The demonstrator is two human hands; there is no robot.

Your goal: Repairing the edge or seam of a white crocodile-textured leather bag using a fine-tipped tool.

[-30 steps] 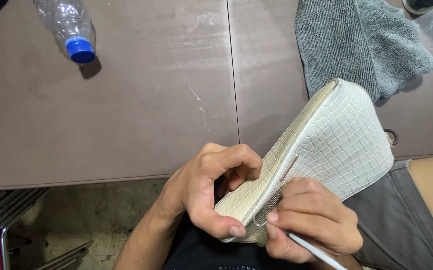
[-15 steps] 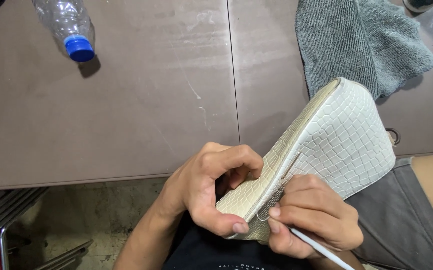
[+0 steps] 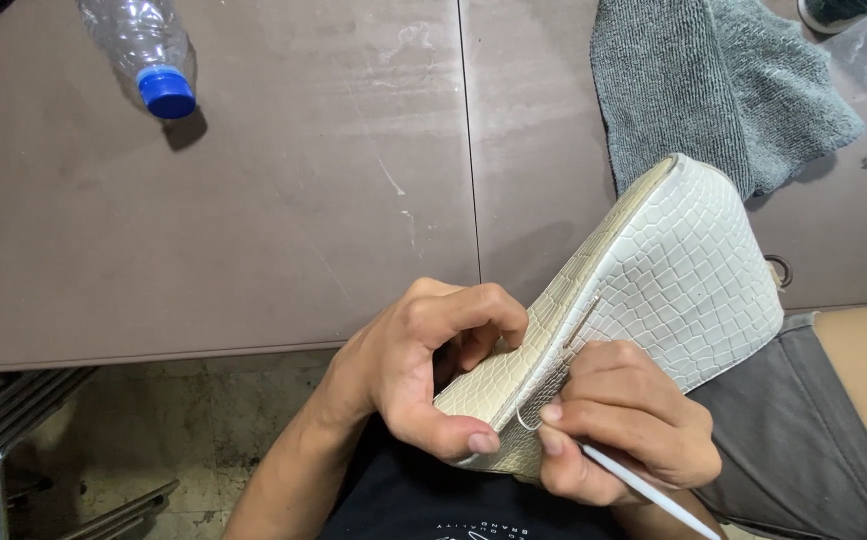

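Note:
A white shoe (image 3: 673,270) with a scale-patterned upper and a thick sole lies tilted over my lap, toe pointing up and right. My left hand (image 3: 418,370) grips its near end, thumb under the sole edge and fingers curled over the top. My right hand (image 3: 623,425) presses against the seam between sole and upper and holds a thin white tool (image 3: 643,485) whose hooked metal tip sits at the sole edge.
A clear plastic bottle with a blue cap (image 3: 148,55) lies at the top left of the brown tiled surface (image 3: 253,220). A grey towel (image 3: 713,85) is spread at the top right. Metal chair parts (image 3: 3,450) show at the bottom left.
The hands and shoe have barely shifted; my right hand has edged slightly along the sole seam.

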